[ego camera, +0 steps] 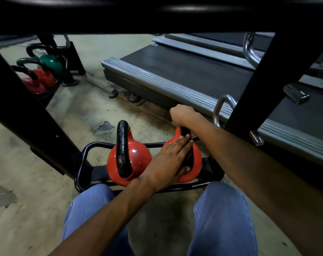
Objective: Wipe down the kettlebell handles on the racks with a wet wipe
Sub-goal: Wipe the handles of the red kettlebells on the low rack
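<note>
Two red kettlebells with black handles sit side by side on a low black rack in front of my knees. The left kettlebell stands untouched, its handle upright. My left hand lies flat with straight fingers on the right kettlebell, the thumb low against its body. My right hand is curled round the top of that kettlebell's black handle. No wet wipe shows; whatever is inside the right fist is hidden.
A black frame post slants down on the left and another on the right. A treadmill deck lies just behind the rack. Several more kettlebells sit on a rack at far left. The concrete floor is worn.
</note>
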Available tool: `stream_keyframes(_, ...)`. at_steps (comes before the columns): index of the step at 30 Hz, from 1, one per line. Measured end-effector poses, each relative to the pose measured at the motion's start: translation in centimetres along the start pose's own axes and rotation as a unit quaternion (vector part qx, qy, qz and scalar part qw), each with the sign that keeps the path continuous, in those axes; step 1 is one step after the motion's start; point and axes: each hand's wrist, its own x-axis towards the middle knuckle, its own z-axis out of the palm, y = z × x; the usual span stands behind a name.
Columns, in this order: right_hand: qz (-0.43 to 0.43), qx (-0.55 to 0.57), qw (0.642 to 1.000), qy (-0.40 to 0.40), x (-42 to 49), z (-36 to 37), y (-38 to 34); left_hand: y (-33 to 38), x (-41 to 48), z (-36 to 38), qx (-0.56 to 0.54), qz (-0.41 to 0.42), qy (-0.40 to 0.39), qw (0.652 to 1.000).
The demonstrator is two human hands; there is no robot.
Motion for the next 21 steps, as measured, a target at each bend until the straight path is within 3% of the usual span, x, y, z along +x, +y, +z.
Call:
stream_keyframes(5,-0.111,-0.149,0.981,0.053,-2.2,0.9,-0.8,0.0,-0.2,0.4,0.006,-0.003,0.005,1.000)
stream_keyframes(9,-0.004,-0.002,0.997,0.083,-1.9,0.5,0.5,-0.1,-0.1,0.4,-0.003,-0.003,0.009,1.000)
stream_keyframes(12,0.113,0.154,0.980,0.058,-1.2,0.6,2.0,0.1,-0.1,0.3,-0.006,-0.002,0.015,1.000)
stream_keyframes(15,0.203,0.314,0.927,0.022,-1.4,1.3,3.1,0.2,-0.2,0.5,-0.020,-0.011,0.016,1.000)
stream_keyframes(17,0.242,0.436,0.867,0.004,-1.6,2.0,3.4,0.2,-0.2,0.7,-0.025,-0.013,0.017,0.999)
stream_keyframes(21,0.286,0.586,0.756,0.053,-1.6,4.8,3.1,0.2,-0.3,1.0,-0.031,-0.019,0.021,0.999)
